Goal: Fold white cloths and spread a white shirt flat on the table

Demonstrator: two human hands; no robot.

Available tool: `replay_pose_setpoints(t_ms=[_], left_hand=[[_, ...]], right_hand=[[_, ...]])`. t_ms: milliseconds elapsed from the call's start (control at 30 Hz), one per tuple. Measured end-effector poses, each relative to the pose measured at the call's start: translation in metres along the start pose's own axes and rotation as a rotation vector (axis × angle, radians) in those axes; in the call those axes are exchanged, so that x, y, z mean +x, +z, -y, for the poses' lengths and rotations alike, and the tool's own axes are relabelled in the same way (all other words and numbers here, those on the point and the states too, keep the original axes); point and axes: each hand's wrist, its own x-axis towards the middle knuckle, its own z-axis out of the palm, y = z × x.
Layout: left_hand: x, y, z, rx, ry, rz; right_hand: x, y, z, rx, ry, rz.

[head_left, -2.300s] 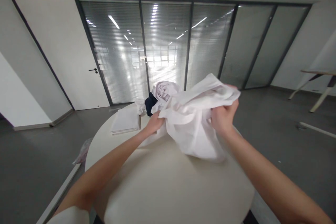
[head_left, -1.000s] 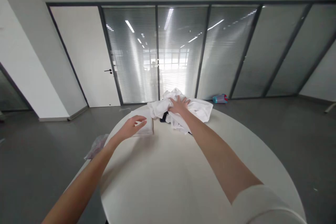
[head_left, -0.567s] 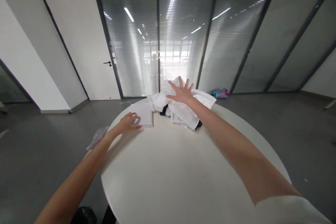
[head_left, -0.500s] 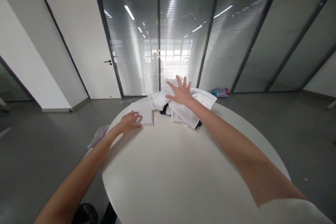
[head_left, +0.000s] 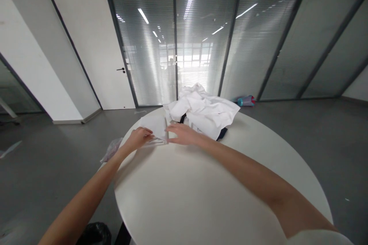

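Right hand: shifted off the crumpled white fabric to the folded white cloth's right edge – thumb and fingers apart, unclenched.
Left hand: fingers curled at the cloth's left side; whether pinching, cannot tell.
Folded cloth: flat, layered, near the table's far-left rim.
Round table: smooth, pale; bare foreground and right side.
Room: grey floor, blind-lined glass partition.
Heap: loose, wrinkled – dark cloth beneath.

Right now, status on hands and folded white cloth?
Left hand on folded white cloth. Right hand at its right edge, contact unclear. Crumpled white fabric heap beyond right hand.
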Motion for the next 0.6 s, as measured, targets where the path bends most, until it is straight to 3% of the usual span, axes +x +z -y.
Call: replay_pose_setpoints(t_ms=[100,200,333,400,467,533,600], left_hand=[[-0.021,-0.025,-0.037,0.046,0.228,-0.054],[-0.043,-0.052,-0.079,-0.004,0.5,-0.176],[-0.062,-0.075,-0.112,-0.129,0.55,-0.553],[-0.065,-0.077,-0.117,-0.184,0.542,-0.631],[-0.066,-0.07,-0.119,-0.231,0.545,-0.468],[-0.065,-0.055,-0.122,-0.242,0.56,-0.163],[-0.064,-0.035,-0.127,-0.219,0.586,0.063]], right_hand=[[0.004,0.01,0.033,0.118,0.019,0.051],[0.001,0.013,0.066,0.243,0.062,-0.025],[-0.024,-0.002,0.086,0.606,0.173,-0.268],[-0.049,-0.012,0.087,0.802,0.284,-0.416],[-0.084,-0.018,0.084,0.897,0.394,-0.52],[-0.127,-0.019,0.079,0.873,0.49,-0.55],[-0.171,-0.019,0.072,0.759,0.588,-0.534]])
